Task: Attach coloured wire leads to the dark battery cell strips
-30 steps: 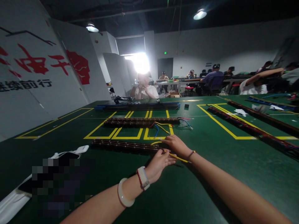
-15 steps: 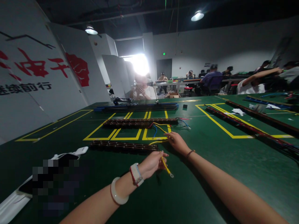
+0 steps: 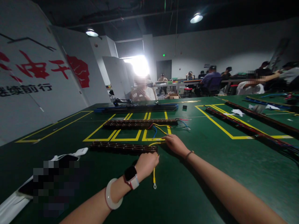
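One yellow wire in left hand, hanging lengthwise toward camera

Bare table nearside — terminal strip blocks ahead.

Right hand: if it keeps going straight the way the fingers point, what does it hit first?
Probably the loose yellow wire just off the right hand's fingertips, then the end of the near terminal strip. Depth is hard to judge.

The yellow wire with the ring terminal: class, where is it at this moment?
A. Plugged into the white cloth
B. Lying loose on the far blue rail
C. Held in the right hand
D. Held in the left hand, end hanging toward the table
D: the left hand is closed on the yellow wire, whose ring end dangles over the green table; the right hand rests apart, by the near terminal strip.
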A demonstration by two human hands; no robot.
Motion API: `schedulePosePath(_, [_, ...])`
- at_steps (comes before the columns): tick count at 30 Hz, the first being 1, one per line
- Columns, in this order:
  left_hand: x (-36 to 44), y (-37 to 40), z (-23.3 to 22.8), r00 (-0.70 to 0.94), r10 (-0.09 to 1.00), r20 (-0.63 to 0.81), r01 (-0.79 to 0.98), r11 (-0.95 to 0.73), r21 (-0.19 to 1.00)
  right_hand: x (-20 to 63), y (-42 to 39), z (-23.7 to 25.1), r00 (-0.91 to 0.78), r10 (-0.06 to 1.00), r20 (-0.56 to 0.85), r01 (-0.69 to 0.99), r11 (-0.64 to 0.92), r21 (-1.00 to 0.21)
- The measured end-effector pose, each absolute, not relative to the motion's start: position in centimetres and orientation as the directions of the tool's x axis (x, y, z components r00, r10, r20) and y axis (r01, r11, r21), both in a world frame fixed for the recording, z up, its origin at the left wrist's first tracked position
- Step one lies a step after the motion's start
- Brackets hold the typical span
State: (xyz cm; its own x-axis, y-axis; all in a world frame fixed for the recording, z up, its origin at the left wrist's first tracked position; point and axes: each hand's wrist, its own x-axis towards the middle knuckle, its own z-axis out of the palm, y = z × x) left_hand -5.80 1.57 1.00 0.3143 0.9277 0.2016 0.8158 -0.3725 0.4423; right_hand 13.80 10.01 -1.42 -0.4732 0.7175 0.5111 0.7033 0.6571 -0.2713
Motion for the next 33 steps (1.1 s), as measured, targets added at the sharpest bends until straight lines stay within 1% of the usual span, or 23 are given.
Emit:
schedulePosePath(2, [-6.1,1.6,0.7,0.334,0.911,0.241,0.785,-0.410,0.464,13.7,10.0,-1.4,-0.484,0.712,0.509,0.705,0.662,-0.256])
schedulePosePath(6, [-6.6,1.7,0.7,0.381,0.866,0.323,0.668,-0.499,0.552,13.7,9.9,-1.2,-0.505,0.696,0.512,0.700,0.676,-0.229])
schedulePosePath(9, [-6.6,1.6,1.1,0.455,0.813,0.363,0.590,-0.580,0.562,13.5,9.4,-0.8,-0.498,0.692,0.523,0.679,0.686,-0.261])
schedulePosePath(11, [-6.7,1.4,1.3,0.518,0.761,0.390,0.554,-0.646,0.526,13.1,8.7,-0.4,-0.484,0.698,0.528,0.652,0.690,-0.314])
schedulePosePath(14, [-6.8,1.1,1.6,0.615,0.670,0.415,0.510,-0.740,0.439,12.2,7.6,0.0,-0.478,0.715,0.511,0.606,0.689,-0.397])
schedulePosePath(16, [-6.9,0.8,1.7,0.659,0.625,0.418,0.484,-0.778,0.401,11.4,7.0,-0.1,-0.502,0.725,0.471,0.598,0.684,-0.417])
schedulePosePath(20, [-7.1,0.6,1.8,0.685,0.599,0.415,0.448,-0.795,0.409,10.0,6.7,-0.6,-0.536,0.750,0.388,0.654,0.659,-0.370])
schedulePosePath(23, [-7.0,0.6,1.7,0.705,0.585,0.402,0.436,-0.804,0.405,9.4,6.6,-0.4,-0.511,0.775,0.372,0.727,0.621,-0.294])
schedulePosePath(26, [-6.8,0.6,1.5,0.726,0.574,0.378,0.429,-0.808,0.403,9.1,6.3,0.3,-0.518,0.772,0.368,0.755,0.615,-0.228])
schedulePosePath(28, [-6.6,0.6,1.4,0.749,0.544,0.378,0.424,-0.832,0.358,9.0,6.1,0.5,-0.517,0.773,0.368,0.759,0.612,-0.220])
schedulePosePath(31, [-6.4,0.6,1.3,0.790,0.467,0.398,0.412,-0.884,0.219,8.8,6.3,0.5,-0.493,0.783,0.379,0.778,0.592,-0.210])
schedulePosePath(33, [-6.3,0.6,1.2,0.803,0.436,0.406,0.411,-0.899,0.153,8.6,6.8,0.4,-0.470,0.793,0.388,0.801,0.568,-0.189])
